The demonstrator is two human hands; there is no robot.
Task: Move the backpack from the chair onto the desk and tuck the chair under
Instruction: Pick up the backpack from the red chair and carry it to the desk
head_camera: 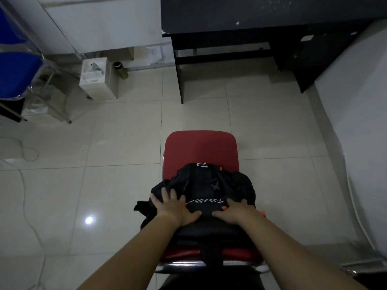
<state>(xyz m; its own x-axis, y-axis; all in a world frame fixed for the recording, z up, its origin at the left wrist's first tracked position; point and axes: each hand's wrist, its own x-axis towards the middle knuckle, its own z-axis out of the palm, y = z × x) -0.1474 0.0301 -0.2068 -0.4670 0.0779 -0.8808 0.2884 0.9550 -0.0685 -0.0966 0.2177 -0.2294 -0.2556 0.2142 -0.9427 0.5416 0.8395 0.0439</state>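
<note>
Two bare hands rest on a black backpack (206, 189) that sits on the near part of a red chair (200, 147). The backpack is soft and crumpled, with white lettering across its upper face, a black plastic buckle near the middle and small orange tabs at its far edge and near the right hand. A loose black strap or flap hangs off the chair's left edge. The chair has a red padded seat and a chromed tube frame, and the red top of its backrest shows nearest the camera.

Going from the left, a blue chair (14, 65) stands at the frame's edge, then a pale box-like bin (95, 77) and a dark bottle (120, 70) on the tiled floor (117, 143) by the wall. The black desk (261, 15) is well apart from the red chair, beyond a stretch of floor, with open space beneath it.

The left hand (174, 208) lies palm down on the backpack's left side, fingers (165, 193) spread wide and pressed into the fabric, thumb pointing inward. The right hand (234, 212) lies on the right side, its thumb pointing inward toward the left thumb; its fingers curl over the far side of the bag, so I cannot tell whether they grip anything. Both forearms reach forward and converge over the backrest.
</note>
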